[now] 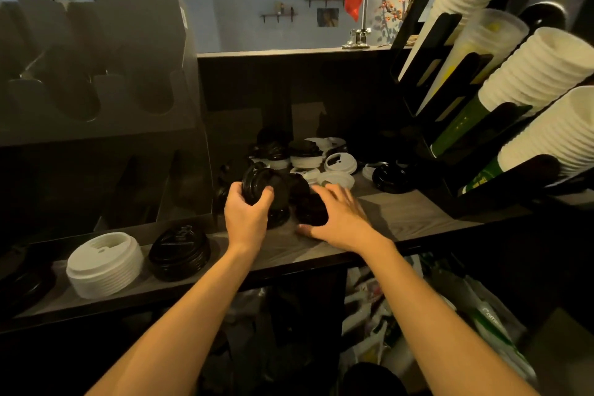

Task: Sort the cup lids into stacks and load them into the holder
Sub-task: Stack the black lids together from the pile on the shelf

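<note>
My left hand (pixel 247 212) grips a short stack of black lids (pixel 262 183), tilted on edge above the counter. My right hand (pixel 340 219) curls over another black lid (pixel 311 210) lying on the counter, thumb at its near side. Behind both hands lies a loose pile of black and white lids (pixel 308 154). At the near left stand a white lid stack (pixel 104 264) and a black lid stack (pixel 180 252). The grey lid holder (pixel 96 74) with tall slots rises at the left.
A black rack (pixel 450 112) holding sleeves of white paper cups (pixel 540 71) slants in from the right. A further black lid stack (pixel 390 178) sits near the rack's foot. The wooden counter (pixel 401 212) ends at a dark front edge; bags lie underneath.
</note>
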A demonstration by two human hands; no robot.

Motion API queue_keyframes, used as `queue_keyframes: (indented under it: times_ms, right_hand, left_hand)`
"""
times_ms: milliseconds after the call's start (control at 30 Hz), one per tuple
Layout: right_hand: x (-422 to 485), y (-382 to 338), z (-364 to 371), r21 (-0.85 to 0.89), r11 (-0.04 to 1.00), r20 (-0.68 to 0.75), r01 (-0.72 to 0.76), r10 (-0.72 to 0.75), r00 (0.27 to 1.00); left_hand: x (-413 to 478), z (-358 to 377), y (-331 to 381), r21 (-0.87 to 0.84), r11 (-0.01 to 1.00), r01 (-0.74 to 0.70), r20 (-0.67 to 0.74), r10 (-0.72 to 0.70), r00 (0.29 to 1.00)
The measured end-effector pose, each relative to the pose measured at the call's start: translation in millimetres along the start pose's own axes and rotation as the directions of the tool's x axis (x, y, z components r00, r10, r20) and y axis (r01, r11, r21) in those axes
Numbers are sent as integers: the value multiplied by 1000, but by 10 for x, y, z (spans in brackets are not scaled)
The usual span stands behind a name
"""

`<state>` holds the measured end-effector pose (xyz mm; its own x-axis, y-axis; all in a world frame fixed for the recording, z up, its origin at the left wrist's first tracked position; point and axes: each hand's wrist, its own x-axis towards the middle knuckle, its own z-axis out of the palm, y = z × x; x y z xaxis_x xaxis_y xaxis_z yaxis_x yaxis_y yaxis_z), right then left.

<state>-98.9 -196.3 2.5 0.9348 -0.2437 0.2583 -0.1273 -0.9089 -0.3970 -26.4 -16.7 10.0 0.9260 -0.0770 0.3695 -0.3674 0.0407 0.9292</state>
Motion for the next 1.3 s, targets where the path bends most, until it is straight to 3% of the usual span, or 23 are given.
queue_keyframes:
  times_ms: [33, 100, 300, 400, 533, 633, 800, 933, 1033, 1200, 1300]
  right_hand:
    - [-2, 4, 3, -29, 999, 63, -37, 39, 997]
    - [19, -4, 17, 12, 998, 59, -58, 57, 997]
    - [-13, 9, -25, 390, 921, -70, -18, 49, 996]
    - [-15, 9, -33, 338, 939, -24, -58, 70, 997]
    - [37, -19, 10, 122, 982, 148, -141, 123, 981]
    - [55, -37, 39, 49, 991, 112, -123, 117, 987]
    - [-12, -19, -7, 337, 938, 63, -76, 58, 996]
    - [-26, -34, -77, 432, 902, -39, -24, 45, 998]
    - [20, -78, -39, 607, 794, -102, -24, 109, 989]
    - [156, -431, 97, 922, 380, -133, 79, 118, 984]
    - [278, -637, 164, 966, 249, -111, 69, 162, 980]
  left_hand:
    - [-1, 9, 0, 8, 1000, 0, 2, 0, 1000]
    - [-6, 13, -7, 25, 1000, -2, 2, 2, 1000]
    - [-14, 0, 2, 17, 999, 36, -27, -36, 999]
    - [-30, 4, 14, 23, 999, 43, -17, -43, 999]
    - [-41, 0, 29, 24, 998, 50, -15, -49, 999]
    - [-38, 0, 25, -1, 999, 50, -15, -50, 999]
    - [-32, 10, 29, 6, 998, 60, -18, -59, 998]
    - [-26, 4, 13, -20, 998, 60, -12, -60, 998]
    - [-23, -2, 20, -42, 997, 61, -14, -62, 998]
    - [-8, -11, 16, -110, 988, 107, -6, -108, 994]
    - [1, -23, 45, -158, 976, 150, -3, -152, 988]
